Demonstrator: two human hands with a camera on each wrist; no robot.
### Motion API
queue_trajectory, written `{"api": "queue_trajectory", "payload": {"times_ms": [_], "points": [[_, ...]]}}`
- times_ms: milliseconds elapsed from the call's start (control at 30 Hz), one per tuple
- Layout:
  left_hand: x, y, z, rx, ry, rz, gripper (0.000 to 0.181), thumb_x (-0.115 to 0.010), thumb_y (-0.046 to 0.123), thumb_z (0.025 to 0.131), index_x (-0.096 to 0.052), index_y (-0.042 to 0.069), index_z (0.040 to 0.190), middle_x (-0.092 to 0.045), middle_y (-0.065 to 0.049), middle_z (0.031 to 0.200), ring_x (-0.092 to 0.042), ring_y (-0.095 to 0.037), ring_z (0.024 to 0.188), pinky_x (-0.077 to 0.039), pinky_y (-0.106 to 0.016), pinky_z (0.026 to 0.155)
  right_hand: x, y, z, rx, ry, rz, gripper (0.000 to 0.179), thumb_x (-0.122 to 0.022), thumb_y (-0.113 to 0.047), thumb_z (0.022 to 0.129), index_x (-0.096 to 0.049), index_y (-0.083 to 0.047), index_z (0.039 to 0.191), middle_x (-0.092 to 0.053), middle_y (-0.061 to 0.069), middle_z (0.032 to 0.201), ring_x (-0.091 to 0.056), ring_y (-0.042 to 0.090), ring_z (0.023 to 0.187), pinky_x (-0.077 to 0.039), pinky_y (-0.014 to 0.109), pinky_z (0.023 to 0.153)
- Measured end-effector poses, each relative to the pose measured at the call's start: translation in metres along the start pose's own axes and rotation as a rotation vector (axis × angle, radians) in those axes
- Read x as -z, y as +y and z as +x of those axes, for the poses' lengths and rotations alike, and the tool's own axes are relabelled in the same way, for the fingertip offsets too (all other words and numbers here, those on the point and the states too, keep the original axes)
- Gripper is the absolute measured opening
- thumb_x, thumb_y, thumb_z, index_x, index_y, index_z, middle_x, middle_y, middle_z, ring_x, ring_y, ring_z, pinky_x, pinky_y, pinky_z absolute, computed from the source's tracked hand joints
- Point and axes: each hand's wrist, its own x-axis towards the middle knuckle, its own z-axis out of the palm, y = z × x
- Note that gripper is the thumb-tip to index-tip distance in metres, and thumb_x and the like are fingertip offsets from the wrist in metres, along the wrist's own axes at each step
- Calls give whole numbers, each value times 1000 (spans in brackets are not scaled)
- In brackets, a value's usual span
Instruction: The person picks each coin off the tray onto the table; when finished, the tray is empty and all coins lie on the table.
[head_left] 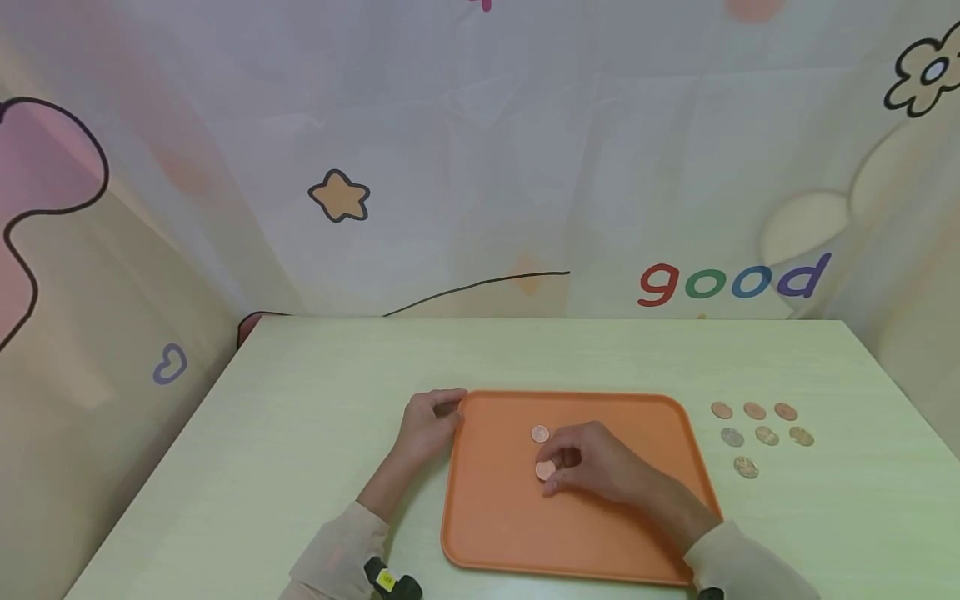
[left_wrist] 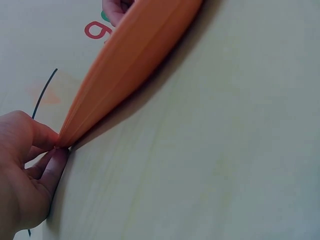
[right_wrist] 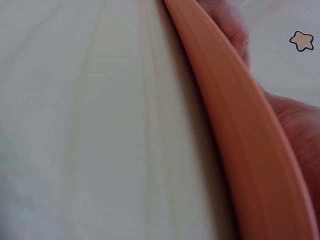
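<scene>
An orange tray (head_left: 615,533) lies on the table. My left hand (head_left: 427,429) pinches its far left corner between thumb and fingers, as the left wrist view also shows at the tray's edge (left_wrist: 130,60). Over the middle of the tray, my right hand (head_left: 600,462) holds a copper-coloured coin (head_left: 545,471) at its fingertips; whether the coin touches the tray I cannot tell. Just beyond it another coin (head_left: 540,433) lies flat on the tray. In the right wrist view the tray's wall (right_wrist: 250,135) hides much of the right hand (right_wrist: 300,135).
To the right of the tray, several coins (head_left: 767,435) lie in rows on the pale table (head_left: 300,375); some are copper, others silvery or yellowish. Behind the table's far edge hangs a printed curtain (head_left: 480,192).
</scene>
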Motion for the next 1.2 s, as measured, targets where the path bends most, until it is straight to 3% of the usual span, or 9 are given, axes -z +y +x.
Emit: {"api": "queue_trajectory", "payload": {"times_ms": [167, 433, 633, 933, 1200], "points": [[0, 1, 0, -11, 1, 9, 36, -59, -5, 90, -71, -3, 123, -71, -22, 124, -67, -33, 111, -58, -37, 89, -1, 1, -1, -13, 48, 82, 27, -88, -18, 75, -78, -7, 98, -74, 5, 82, -59, 0, 70, -51, 17, 67], [0, 0, 0, -24, 0, 0, 35, -59, -6, 90, -71, -4, 122, -71, -22, 123, -68, -33, 110, -59, -36, 89, -1, 1, -2, -47, 121, 54, 29, -89, -19, 76, -79, -6, 99, -70, -4, 78, -58, -1, 72, -51, 17, 69], [0, 0, 0, -20, 4, 3, 35, -59, -6, 89, -72, -4, 122, -72, -22, 123, -68, -33, 110, -59, -37, 90, 0, -4, -3, -41, 114, 179, 32, -85, -9, 78, -75, 5, 104, -71, -4, 77, -63, 0, 70, -53, 17, 67], [0, 2, -1, -18, 4, -8, 34, -60, -7, 89, -71, -5, 122, -71, -23, 123, -68, -33, 110, -59, -36, 88, 3, -7, -4, -67, 102, 282, 41, -84, -7, 80, -71, 12, 113, -76, -1, 85, -68, 1, 72, -53, 17, 64], [-1, 1, 0, -18, 7, 0, 35, -59, -6, 89, -71, -4, 122, -71, -22, 123, -68, -33, 109, -59, -37, 89, 6, -5, -7, -95, 113, 287, 40, -80, -7, 84, -69, 12, 118, -79, 10, 100, -73, 2, 79, -55, 18, 66]]}}
